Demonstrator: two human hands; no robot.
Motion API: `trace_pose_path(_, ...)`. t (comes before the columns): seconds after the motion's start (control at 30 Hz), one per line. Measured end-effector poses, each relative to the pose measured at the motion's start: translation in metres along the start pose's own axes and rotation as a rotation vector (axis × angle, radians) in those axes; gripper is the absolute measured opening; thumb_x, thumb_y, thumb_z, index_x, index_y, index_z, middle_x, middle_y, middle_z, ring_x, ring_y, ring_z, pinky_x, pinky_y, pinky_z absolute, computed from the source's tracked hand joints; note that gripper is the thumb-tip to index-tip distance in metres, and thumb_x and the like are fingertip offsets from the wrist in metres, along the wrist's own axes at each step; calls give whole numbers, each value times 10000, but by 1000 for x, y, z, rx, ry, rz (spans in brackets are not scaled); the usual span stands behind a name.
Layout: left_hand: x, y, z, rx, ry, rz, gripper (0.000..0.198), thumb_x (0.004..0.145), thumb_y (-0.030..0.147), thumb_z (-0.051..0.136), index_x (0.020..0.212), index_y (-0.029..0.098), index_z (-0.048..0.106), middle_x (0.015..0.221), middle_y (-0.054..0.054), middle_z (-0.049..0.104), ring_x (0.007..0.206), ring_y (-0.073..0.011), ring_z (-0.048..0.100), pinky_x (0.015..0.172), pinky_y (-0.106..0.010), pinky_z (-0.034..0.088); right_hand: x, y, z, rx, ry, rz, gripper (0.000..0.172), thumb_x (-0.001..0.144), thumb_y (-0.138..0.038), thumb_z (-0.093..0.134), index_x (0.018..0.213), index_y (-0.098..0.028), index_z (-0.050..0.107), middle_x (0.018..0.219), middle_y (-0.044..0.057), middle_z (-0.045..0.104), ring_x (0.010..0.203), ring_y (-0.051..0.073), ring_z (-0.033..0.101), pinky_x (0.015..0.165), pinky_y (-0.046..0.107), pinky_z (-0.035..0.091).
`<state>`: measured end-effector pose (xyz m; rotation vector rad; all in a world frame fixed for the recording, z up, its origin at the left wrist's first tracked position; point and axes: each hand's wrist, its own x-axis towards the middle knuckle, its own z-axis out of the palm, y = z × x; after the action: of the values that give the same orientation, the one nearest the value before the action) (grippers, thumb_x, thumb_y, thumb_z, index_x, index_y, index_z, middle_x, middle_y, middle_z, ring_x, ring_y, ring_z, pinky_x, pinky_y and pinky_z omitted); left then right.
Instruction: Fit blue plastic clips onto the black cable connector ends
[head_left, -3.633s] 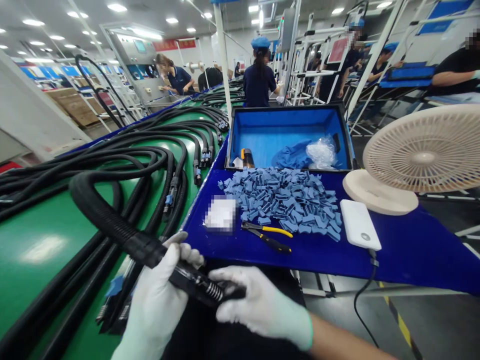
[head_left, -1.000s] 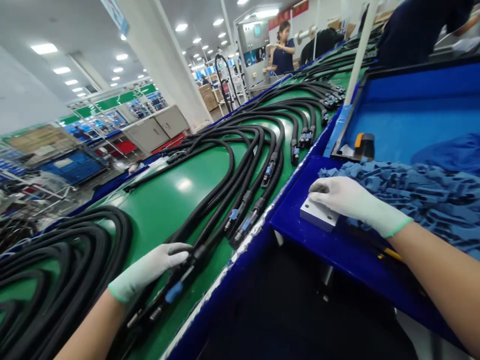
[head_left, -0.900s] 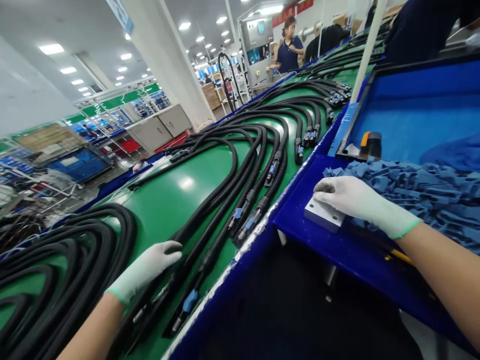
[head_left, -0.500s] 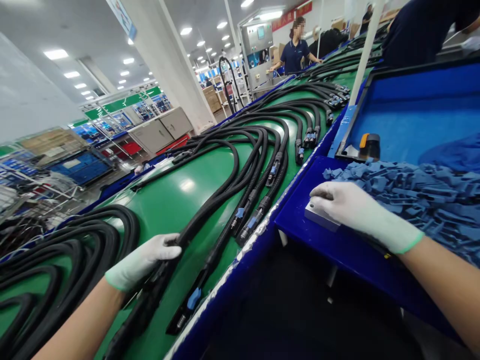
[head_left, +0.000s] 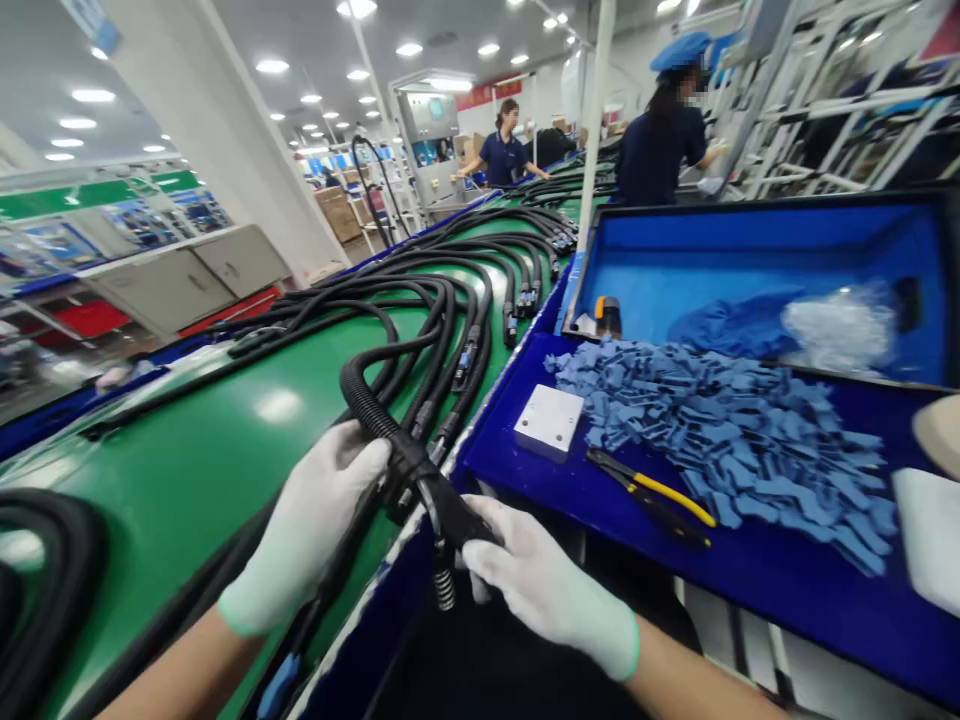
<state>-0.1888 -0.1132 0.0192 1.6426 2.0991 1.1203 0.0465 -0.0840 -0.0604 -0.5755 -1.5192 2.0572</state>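
Note:
My left hand (head_left: 322, 510), in a white glove, is closed around a black corrugated hose (head_left: 367, 400) just behind its end. My right hand (head_left: 532, 565), gloved too, grips the black end fitting (head_left: 454, 515) of that hose, thumb on top. From the fitting a metal spring coil (head_left: 444, 588) points down. The held end is raised over the edge of the green belt (head_left: 202, 430). To the right, on a blue side table (head_left: 517, 480), lie a silver metal block (head_left: 551, 415), yellow-and-black pliers (head_left: 660, 495) and a heap of small blue plastic pieces (head_left: 720, 430).
More black hoses (head_left: 450, 255) lie curved along the belt. Behind the heap is a blue tray (head_left: 660, 250) holding a blue cloth (head_left: 727, 325), clear plastic (head_left: 840, 330) and an orange-and-black object (head_left: 607, 315). A pole (head_left: 596, 130) and two co-workers (head_left: 506, 150) are farther off.
My right hand has left the metal block and taken hold of a hose end. My left hand has lifted the hose toward it. The view has swung right, bringing pliers into sight.

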Motion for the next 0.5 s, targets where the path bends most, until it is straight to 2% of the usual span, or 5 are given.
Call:
trace_pose_path(0.07, -5, -2, 6, 186, -3, 337, 463, 868, 436, 712, 1307, 305, 641, 1310, -93, 668, 1215, -359, 617, 1038, -541, 509, -17, -11, -18, 45, -11, 50, 252, 829, -163, 526, 1037, -242, 645, 803, -18, 594, 588, 124, 518, 569, 269, 431)
trace_pose_path(0.17, -11, -2, 18, 381, -238, 904, 443, 827, 263, 755, 1239, 414, 694, 1307, -38, 697, 1345, -372, 537, 1203, -653, 294, -43, -33, -38, -51, -88, 159, 141, 793, -167, 561, 911, -191, 634, 740, -22, 573, 567, 103, 489, 536, 233, 398)
trace_pose_path(0.23, -14, 3, 32, 398, -369, 1087, 433, 830, 177, 725, 1182, 429, 714, 1200, -11, 749, 1288, -337, 597, 1221, -663, 252, -56, -44, -44, -127, -134, 243, 134, 781, -166, 570, 897, -186, 634, 741, -19, 589, 559, 102, 499, 517, 227, 390)
trace_pose_path(0.37, -19, 11, 63, 215, -516, 1084, 269, 869, 116, 629, 989, 328, 742, 1016, -25, 776, 1034, -247, 719, 1133, -534, 459, -74, -56, -52, -398, -74, 264, 102, 876, -258, 567, 898, -196, 646, 770, -3, 641, 608, 131, 560, 560, 252, 421)
trace_pose_path(0.5, -23, 3, 84, -4, -518, 792, 227, 944, 172, 557, 1023, 285, 738, 949, -51, 756, 837, -198, 725, 819, -311, 612, -80, -47, -75, -1217, 510, 196, 225, 947, -370, 582, 981, -168, 677, 978, 119, 706, 871, 255, 631, 810, 384, 475)
